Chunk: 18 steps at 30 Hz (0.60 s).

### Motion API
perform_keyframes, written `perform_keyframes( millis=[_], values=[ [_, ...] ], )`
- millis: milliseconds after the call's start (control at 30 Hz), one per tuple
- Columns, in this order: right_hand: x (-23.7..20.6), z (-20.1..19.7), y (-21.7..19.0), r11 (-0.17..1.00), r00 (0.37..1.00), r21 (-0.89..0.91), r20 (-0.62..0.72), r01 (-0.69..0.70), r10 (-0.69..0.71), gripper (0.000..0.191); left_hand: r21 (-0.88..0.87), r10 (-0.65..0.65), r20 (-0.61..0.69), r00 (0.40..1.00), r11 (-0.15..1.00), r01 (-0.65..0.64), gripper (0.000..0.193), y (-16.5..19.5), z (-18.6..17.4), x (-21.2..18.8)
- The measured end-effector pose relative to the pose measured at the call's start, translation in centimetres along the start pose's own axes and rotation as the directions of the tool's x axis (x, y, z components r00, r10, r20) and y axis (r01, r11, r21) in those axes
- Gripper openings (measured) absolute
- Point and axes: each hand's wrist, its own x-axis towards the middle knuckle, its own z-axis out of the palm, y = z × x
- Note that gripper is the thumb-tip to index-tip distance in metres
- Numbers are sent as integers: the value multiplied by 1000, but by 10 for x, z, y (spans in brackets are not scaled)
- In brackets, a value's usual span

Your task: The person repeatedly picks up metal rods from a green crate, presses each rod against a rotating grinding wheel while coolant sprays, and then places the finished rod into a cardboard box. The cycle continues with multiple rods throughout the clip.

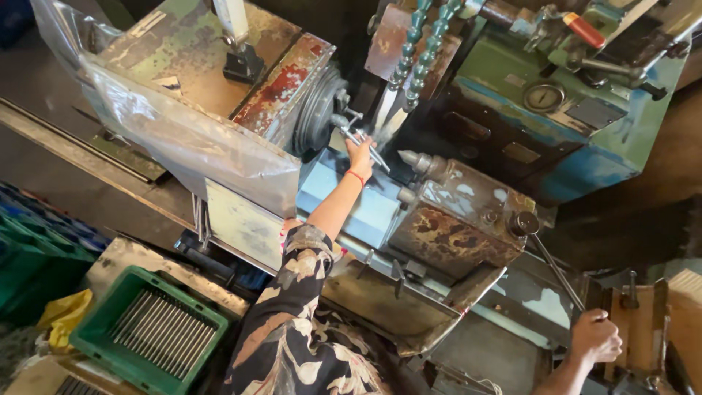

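Left hand [360,155], frame centre, fingers pinched on thin metal rod [363,142] just beside chuck [319,108] of lathe [446,219]. Right hand [596,338], lower right, fist closed round long lever [553,267]. Green crate [93,322] of rods lower left.

Green crate [95,333] of metal rods [162,333]; yellow rag [64,311] beside.

Single head-worn view, looking steeply down from above the person's chest onto an old lathe [439,219]. The camera stands at arm's length from the lathe, which fills the middle of the frame. Beside the lathe, a green crate [150,329] shows at the lower edge.
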Motion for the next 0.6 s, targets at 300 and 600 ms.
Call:
perform_keyframes(
  millis=[300, 600],
  values=[
    [-3, -7, 0, 993, 981, 118, 196, -22, -1, 58, -183, -48, 69, 996, 981, 61, 55, 8, 0, 0],
    [-26, -17, 9, 982, 951, 183, 310, -41, -18, 56, -206, -56, 66, 996, 976, 68, 53, 11, 1, -3]
  ],
)
